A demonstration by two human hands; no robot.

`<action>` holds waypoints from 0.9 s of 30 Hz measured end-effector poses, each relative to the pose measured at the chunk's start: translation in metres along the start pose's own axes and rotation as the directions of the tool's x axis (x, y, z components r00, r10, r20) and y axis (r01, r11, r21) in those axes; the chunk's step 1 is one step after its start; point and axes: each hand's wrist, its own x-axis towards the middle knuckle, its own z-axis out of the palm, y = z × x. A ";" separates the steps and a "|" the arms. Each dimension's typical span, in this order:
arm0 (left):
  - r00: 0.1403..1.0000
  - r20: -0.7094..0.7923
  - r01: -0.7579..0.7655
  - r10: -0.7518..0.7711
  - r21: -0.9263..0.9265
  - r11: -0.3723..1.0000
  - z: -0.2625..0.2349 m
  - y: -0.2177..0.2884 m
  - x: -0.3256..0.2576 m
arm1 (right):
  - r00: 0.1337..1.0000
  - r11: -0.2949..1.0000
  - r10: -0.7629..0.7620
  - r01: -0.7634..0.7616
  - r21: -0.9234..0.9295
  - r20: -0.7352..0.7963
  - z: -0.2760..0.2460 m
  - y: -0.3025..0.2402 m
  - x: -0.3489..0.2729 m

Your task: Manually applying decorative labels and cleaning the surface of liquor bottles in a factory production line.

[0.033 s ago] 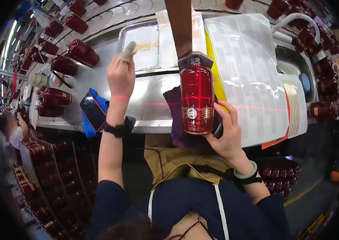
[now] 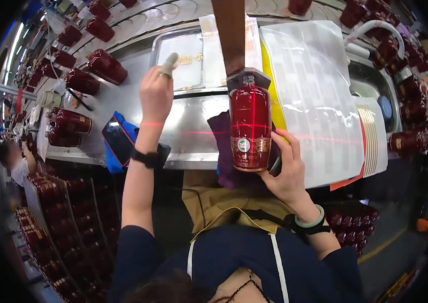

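A dark red bottle (image 2: 250, 126) with a gold band lies on a purple cloth (image 2: 220, 132) on the steel bench (image 2: 188, 131). Its top sits under a brown wooden block (image 2: 230, 35). My right hand (image 2: 287, 174) grips the bottle's base from the right side. A thin red line of light runs across the bottle and the bench. My left hand (image 2: 156, 93) is raised over the edge of a shallow metal tray (image 2: 159, 43), pinching a small pale grey piece (image 2: 168, 63) at its fingertips.
Several more red bottles (image 2: 105, 65) lie along the bench at the left, and others stand in crates (image 2: 52, 202) below it. Plastic-covered sheets (image 2: 315, 91) lie at the right, beside a sink with a white tap (image 2: 375, 28). A blue pouch (image 2: 120, 141) sits at the bench edge. Another person (image 2: 14, 161) is at far left.
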 end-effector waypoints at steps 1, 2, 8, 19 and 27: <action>0.981 0.192 0.024 -0.040 0.086 0.996 0.015 -0.016 -0.008 | 1.000 1.000 -0.016 0.016 0.002 0.001 0.000 -0.001 -0.001; 0.924 0.372 0.031 -0.093 0.168 0.985 0.025 -0.025 -0.013 | 1.000 1.000 -0.010 0.010 0.004 0.008 0.001 0.000 -0.002; 0.964 0.259 0.055 -0.055 0.010 0.998 0.055 -0.013 0.010 | 0.999 0.999 0.032 -0.031 -0.016 0.041 0.001 -0.007 -0.002; 0.862 0.431 0.331 -0.267 -0.078 0.940 0.126 -0.025 0.044 | 0.999 0.998 -0.006 0.009 -0.066 0.050 0.002 -0.008 0.000; 0.870 0.399 0.328 -0.289 -0.030 0.944 0.113 -0.024 0.039 | 1.000 0.993 -0.009 0.010 -0.121 0.012 -0.001 -0.007 0.004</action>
